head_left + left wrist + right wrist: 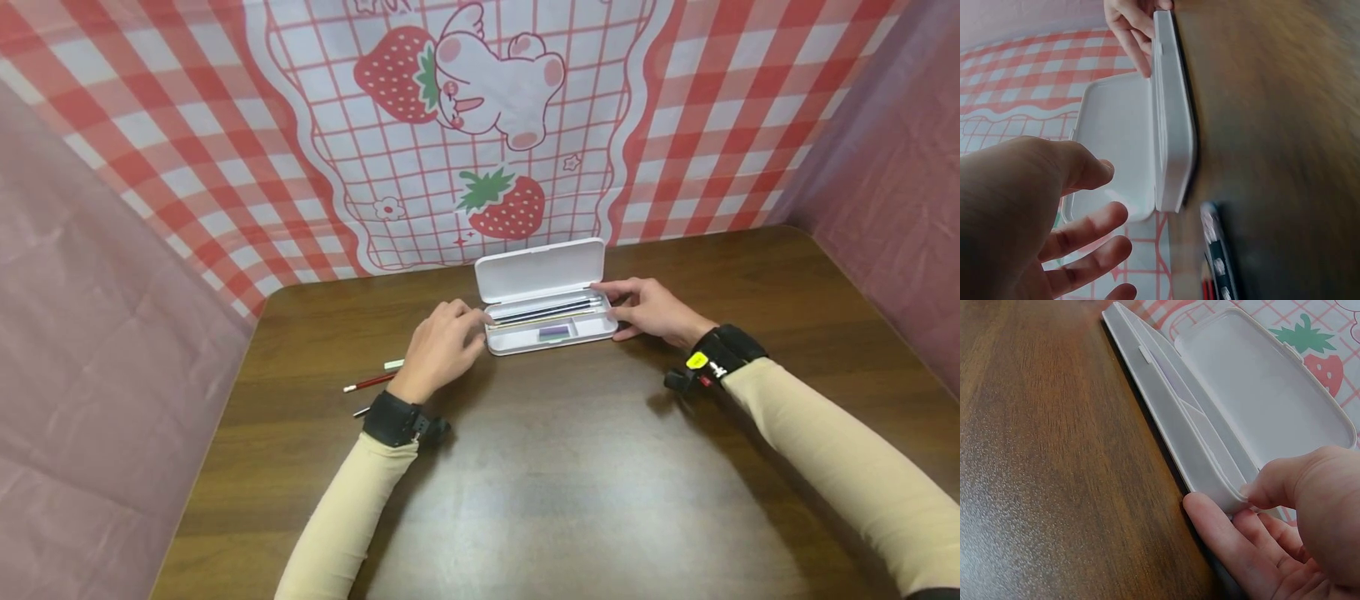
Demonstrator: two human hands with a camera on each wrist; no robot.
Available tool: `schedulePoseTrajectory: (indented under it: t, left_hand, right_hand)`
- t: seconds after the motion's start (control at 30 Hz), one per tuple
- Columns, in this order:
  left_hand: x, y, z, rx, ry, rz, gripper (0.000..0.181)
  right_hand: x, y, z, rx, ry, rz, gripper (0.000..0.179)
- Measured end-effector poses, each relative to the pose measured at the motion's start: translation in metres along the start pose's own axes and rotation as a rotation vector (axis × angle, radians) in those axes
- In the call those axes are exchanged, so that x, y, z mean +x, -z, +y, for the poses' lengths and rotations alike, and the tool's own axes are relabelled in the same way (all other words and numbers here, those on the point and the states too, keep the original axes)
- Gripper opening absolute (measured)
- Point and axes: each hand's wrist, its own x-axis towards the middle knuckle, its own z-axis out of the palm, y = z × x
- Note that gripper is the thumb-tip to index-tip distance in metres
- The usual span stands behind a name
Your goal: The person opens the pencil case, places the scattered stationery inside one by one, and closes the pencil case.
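Note:
A white pencil case (pixel 517 342) lies on the table with its lid (pixel 542 270) raised against the patterned cloth. Several pencils (pixel 536 314) rest in its rear compartment, and a purple-and-white block (pixel 554 332), perhaps an eraser, sits in a front one. At the case's right end, my right hand (pixel 654 312) grips the corner, its thumb (pixel 1272 483) on the rim and fingers against the outer wall. My left hand (pixel 442 343) is by the left end; its wrist view shows loosely bent, spread fingers (pixel 1094 228) with nothing between them.
Left of the case, partly behind my left wrist, lie a red pencil (pixel 367 382), a dark pen-like stick (pixel 362 412) and a small pale piece (pixel 393 365). The strawberry-print cloth (pixel 405 167) hangs at the table's (pixel 525 467) back edge, with pinkish cloth at both sides.

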Motion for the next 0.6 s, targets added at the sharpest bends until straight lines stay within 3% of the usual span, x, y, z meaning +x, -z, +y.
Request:
schedulePoseTrajectory:
  t: [0.33, 0.6]
  left_hand:
    - [-0.022, 0.011, -0.015, 0.016, 0.017, 0.018, 0.026]
    - [-0.028, 0.025, -0.025, 0.007, 0.056, 0.029, 0.024]
  right_hand:
    - [0.001, 0.000, 0.002, 0.008, 0.012, 0.001, 0.062]
    - [-0.001, -0.001, 0.001, -0.001, 0.015, -0.002, 0.061]
